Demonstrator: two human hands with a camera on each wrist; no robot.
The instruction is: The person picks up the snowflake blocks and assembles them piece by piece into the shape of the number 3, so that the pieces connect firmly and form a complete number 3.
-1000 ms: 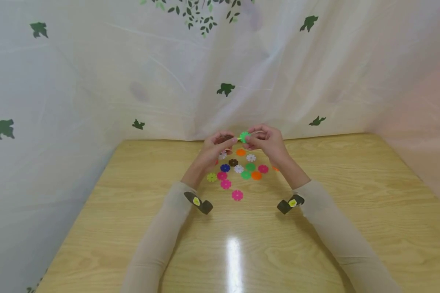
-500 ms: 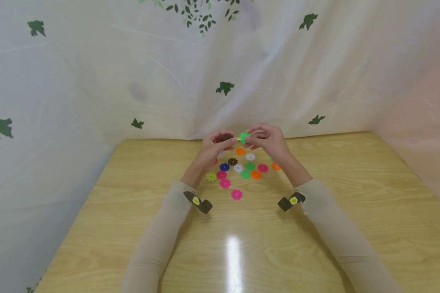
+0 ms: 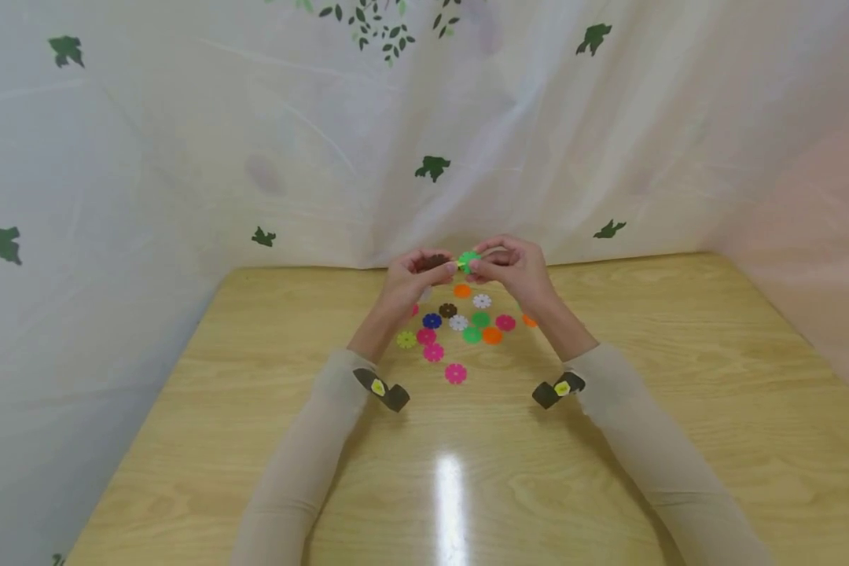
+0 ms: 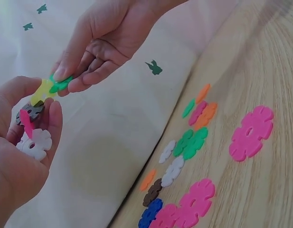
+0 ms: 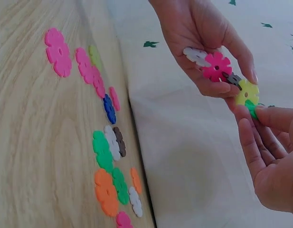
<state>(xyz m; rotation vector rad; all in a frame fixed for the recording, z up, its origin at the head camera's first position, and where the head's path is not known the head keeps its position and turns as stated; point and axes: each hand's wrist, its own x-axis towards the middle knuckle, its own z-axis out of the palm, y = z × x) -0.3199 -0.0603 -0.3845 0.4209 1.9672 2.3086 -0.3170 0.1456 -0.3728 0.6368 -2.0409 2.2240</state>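
Over the far side of the table, my left hand (image 3: 405, 284) grips a short chain of interlocking flower-shaped discs. A white disc (image 4: 38, 146) and a pink disc (image 5: 216, 67) lie along its palm. A dark brown disc (image 4: 28, 114) links them to a yellow disc (image 5: 249, 91), which the left thumb and fingers pinch. Between thumb and fingertips, my right hand (image 3: 520, 273) pinches a green disc (image 3: 467, 261) at an angle against the yellow one's edge. Fingers partly hide the joint between yellow and green.
Below the hands, several loose discs lie flat on the wooden table (image 3: 255, 409), among them a pink disc (image 3: 456, 373) closest to me, a blue disc (image 3: 432, 321) and an orange disc (image 3: 492, 336). A pale curtain (image 3: 311, 157) hangs right behind the table's far edge.
Both hands stay nearly in place with the discs. The green disc and right hand shift slightly left toward the left hand; the brown disc shows a little more.
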